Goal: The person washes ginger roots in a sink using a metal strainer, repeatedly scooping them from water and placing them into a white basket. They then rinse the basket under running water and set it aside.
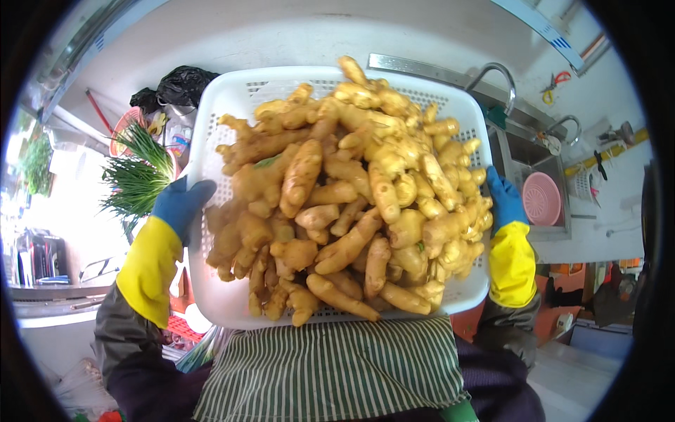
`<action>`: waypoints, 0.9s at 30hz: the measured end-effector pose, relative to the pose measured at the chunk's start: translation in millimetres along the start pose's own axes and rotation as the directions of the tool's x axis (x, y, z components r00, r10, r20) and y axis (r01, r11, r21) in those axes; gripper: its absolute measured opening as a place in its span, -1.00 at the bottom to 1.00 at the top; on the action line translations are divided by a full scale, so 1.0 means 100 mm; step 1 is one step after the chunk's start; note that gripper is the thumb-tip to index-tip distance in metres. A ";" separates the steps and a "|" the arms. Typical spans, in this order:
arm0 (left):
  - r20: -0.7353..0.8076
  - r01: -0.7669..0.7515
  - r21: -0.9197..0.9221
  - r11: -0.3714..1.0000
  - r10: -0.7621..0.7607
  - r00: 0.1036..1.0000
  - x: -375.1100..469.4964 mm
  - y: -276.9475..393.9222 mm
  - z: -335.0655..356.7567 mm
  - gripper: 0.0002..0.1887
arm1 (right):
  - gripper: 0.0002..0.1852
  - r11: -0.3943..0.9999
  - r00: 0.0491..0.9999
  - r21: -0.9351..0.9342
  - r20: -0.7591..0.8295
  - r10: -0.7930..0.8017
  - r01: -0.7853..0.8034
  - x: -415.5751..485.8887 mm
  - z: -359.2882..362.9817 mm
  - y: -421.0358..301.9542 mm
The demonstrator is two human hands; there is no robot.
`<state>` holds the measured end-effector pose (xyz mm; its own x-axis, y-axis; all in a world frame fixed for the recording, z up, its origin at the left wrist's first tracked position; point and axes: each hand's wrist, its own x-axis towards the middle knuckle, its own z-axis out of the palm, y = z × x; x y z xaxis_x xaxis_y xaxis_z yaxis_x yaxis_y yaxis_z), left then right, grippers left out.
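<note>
A white perforated plastic basket (232, 100), heaped with wet ginger roots (343, 195), is held up before my chest. My left hand (182, 203), in a blue and yellow rubber glove, grips its left side with the thumb over the rim. At the opposite side my right hand (505, 196), gloved alike, clasps the rim; part of its fingers is hidden behind the basket. Some ginger pieces reach above the far rim. Below the near rim hangs my green and white striped apron (332, 369).
To the right is a steel sink (532, 153) with curved faucets and a pink plastic colander (541, 198). Red-handled scissors (553, 87) hang on the wall. Green scallions (134, 174) and a black plastic bag (187, 87) are at the left. A blue-grey bin (601, 337) stands lower right.
</note>
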<state>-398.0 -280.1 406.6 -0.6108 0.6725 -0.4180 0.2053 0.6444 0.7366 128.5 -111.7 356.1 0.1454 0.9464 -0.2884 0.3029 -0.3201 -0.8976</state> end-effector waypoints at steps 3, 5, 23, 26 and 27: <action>0.142 -0.103 -0.009 0.995 0.103 0.984 0.01 0.28 0.28 -0.54 | -0.54 0.999 0.991 0.009 -0.126 -0.039 0.041 -0.19 -0.38 0.38; 0.209 -0.060 0.185 0.981 0.021 0.978 -0.01 0.54 0.42 -0.38 | -0.58 0.973 0.996 0.229 -0.087 0.025 -0.004 -0.33 -0.63 0.57; 0.425 -0.301 0.318 0.899 0.149 0.893 -0.96 1.06 2.74 -0.56 | -0.67 0.889 0.961 0.447 -0.190 0.201 -0.097 -0.58 -2.82 2.13; 0.457 -0.253 0.317 0.914 0.087 0.885 -1.04 0.93 3.03 -0.49 | -0.66 0.906 0.952 0.387 -0.171 0.252 -0.170 -0.43 -3.14 2.37; 0.438 -0.237 0.325 0.916 0.076 0.896 -1.06 0.89 3.14 -0.49 | -0.66 0.912 0.946 0.359 -0.173 0.275 -0.199 -0.36 -3.25 2.45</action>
<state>-74.5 -179.7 349.9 -0.1961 0.8107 -0.5517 0.5812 0.5492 0.6004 504.0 -238.7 255.0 0.3841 0.7997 -0.4614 -0.0907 -0.4647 -0.8808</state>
